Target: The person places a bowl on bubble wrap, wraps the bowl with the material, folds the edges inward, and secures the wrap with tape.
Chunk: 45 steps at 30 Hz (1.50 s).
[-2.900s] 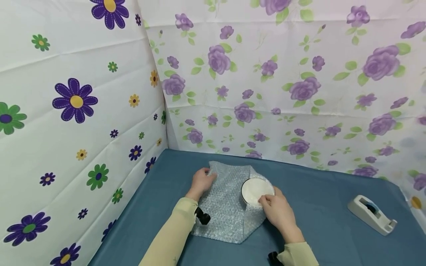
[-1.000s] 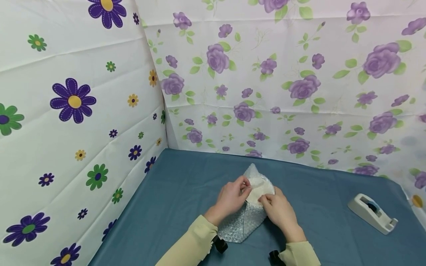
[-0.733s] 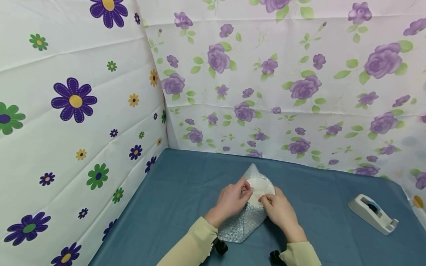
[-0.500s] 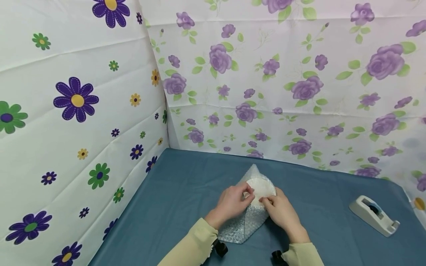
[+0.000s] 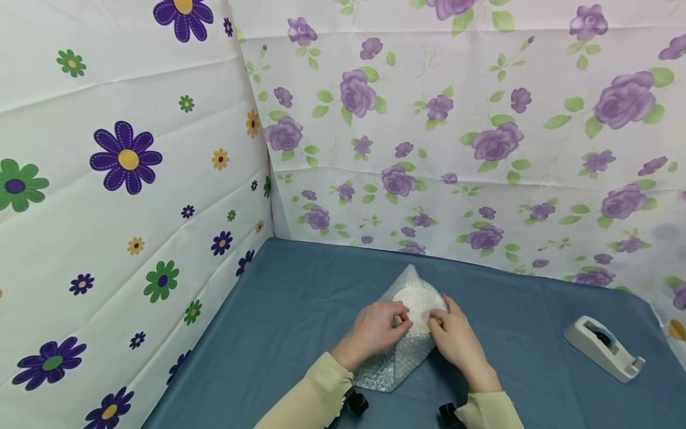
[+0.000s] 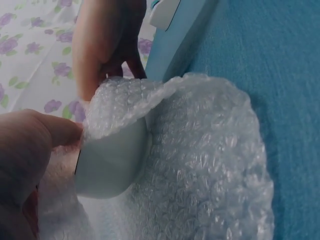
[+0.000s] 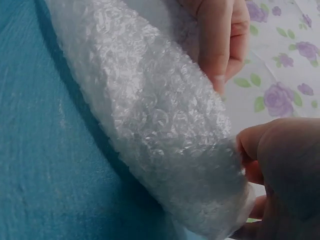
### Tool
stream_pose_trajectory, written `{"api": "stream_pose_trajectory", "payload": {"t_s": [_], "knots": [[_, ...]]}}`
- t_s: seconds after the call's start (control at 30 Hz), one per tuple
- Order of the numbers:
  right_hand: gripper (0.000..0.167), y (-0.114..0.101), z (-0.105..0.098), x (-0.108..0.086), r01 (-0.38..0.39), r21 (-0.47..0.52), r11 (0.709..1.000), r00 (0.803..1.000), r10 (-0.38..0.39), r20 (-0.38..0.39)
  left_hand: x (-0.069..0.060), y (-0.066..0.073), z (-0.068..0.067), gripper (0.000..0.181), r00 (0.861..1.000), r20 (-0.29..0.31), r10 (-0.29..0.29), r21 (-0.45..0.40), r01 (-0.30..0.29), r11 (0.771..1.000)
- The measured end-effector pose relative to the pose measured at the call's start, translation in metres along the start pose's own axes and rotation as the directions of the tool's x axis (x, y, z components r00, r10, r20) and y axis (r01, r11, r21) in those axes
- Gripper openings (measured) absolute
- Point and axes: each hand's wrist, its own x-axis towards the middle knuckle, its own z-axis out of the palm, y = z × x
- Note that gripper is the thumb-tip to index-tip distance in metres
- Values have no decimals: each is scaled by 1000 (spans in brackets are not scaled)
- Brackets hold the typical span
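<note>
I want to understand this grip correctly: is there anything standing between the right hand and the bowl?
Yes, the bubble wrap: a folded layer covers the bowl on the side next to the right hand, which pinches this layer. No other object is visible between them. Whether it also touches the bowl is hidden.

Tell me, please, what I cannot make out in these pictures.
Left wrist view: bowl, partly hidden by bubble wrap; tape dispenser, cut off by the top edge.
Right wrist view: right hand, cut off by the right edge.
Head view: some bubble wrap, behind the left hand.
</note>
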Motion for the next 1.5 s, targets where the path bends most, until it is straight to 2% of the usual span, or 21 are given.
{"api": "stream_pose_trajectory", "payload": {"t_s": [0.1,0.23,0.37,0.43,0.53,0.67,0.77,0.83,1.03,1.3,1.5], "knots": [[40,-3,-3,-2,-40,-14,999,999,40,-16,0,2,2,11,1000,-16,3,51,-3,999],[49,-8,-6,-4,-75,-44,996,997,73,-27,0,7,2,13,1000,-15,-22,60,23,998],[49,-13,-8,-6,-62,-59,996,998,60,-31,-2,9,2,14,997,8,-73,43,73,996],[45,-14,-9,-5,-40,-69,997,999,38,-27,-2,9,2,16,997,23,-80,41,79,996],[39,-14,-9,-5,0,-86,996,1000,-1,-18,-3,9,1,21,996,60,-64,67,60,996],[31,-13,-7,-6,43,-119,992,999,-44,1,-3,8,1,36,985,162,-52,109,35,993],[30,-10,-5,-7,29,-144,989,999,-25,33,-4,8,1,44,970,233,-62,104,38,994],[32,-8,-3,-7,-5,-157,988,998,15,61,-4,8,1,44,965,255,-62,96,38,995],[36,-7,0,-8,-90,-173,981,987,111,114,-3,10,0,43,959,283,-37,69,19,997],[39,-15,1,-7,-122,-218,968,983,148,107,-1,6,-4,42,950,311,-15,52,-2,999],[38,-19,2,-8,-122,-236,964,988,142,67,0,4,-5,40,949,315,24,-5,-24,1000]]}}
